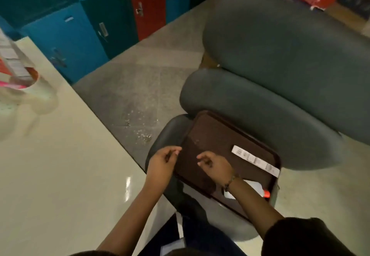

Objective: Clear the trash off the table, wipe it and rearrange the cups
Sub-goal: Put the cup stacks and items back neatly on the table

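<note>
1. Two bare hands hover over one tray (210, 135). The left hand (164, 159) is at its left rim, thumb and fingertips drawn together; whether they pinch anything cannot be told. The right hand (214, 163) hangs loosely curled over the middle, with nothing seen in it and one beaded bracelet (232, 181) at the wrist.
2. The tray is brown, rectangular, hard plastic with rounded corners. It rests on a grey padded seat (170, 127) beside the table (60, 175).
3. On the tray lie one long white paper slip (255, 160) and one white item with an orange tip (266, 194).
4. The table is cream, glossy and flat.
5. Pale crumbs (144, 135) speckle the floor.
6. Two oval grey cushions (260, 119) lie behind the tray.
7. The cups (30, 87) stand far left on the table, pale, round and too blurred to count.
8. Blue, teal and red lockers (148, 5) are farthest.
</note>
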`<state>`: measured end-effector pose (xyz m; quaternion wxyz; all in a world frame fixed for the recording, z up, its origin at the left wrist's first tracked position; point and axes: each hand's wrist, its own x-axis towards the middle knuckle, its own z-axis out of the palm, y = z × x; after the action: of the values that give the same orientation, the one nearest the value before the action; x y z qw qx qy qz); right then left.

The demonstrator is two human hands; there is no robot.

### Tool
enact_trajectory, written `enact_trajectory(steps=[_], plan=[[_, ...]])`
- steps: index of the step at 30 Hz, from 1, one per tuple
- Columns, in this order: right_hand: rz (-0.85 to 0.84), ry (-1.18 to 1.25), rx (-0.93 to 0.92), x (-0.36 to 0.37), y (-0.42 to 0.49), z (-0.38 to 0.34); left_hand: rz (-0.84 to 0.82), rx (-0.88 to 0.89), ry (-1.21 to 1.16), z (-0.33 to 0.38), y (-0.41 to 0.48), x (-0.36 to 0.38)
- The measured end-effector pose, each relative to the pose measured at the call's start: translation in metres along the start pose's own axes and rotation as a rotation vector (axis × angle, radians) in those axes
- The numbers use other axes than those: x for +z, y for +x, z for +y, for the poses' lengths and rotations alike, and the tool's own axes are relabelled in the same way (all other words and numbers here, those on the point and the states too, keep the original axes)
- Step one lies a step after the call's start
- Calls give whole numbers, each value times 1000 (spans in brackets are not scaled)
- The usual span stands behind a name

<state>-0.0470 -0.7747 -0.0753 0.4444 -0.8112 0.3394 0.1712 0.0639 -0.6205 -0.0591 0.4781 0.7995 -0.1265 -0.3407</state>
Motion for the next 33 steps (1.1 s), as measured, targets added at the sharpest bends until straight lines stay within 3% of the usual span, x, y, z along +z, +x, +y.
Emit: enact_trajectory(steps=[6, 12, 16, 20, 28, 33], plan=[[105, -50, 239, -15, -42, 104, -261, -20, 216, -4, -14, 90], [119, -347, 428, -25, -59, 164, -421, 25, 335, -3, -19, 147], [37, -436, 477, -19, -57, 193, -475, 46, 424, -1, -13, 170], [69, -457, 457, -13, -59, 213, -520, 90, 538, 6, 3, 194], [-77, -218, 408, -32, -74, 219, -536, 294, 803, 22, 59, 248], [72, 86, 397, -56, -102, 216, -518, 359, 940, 27, 84, 287]])
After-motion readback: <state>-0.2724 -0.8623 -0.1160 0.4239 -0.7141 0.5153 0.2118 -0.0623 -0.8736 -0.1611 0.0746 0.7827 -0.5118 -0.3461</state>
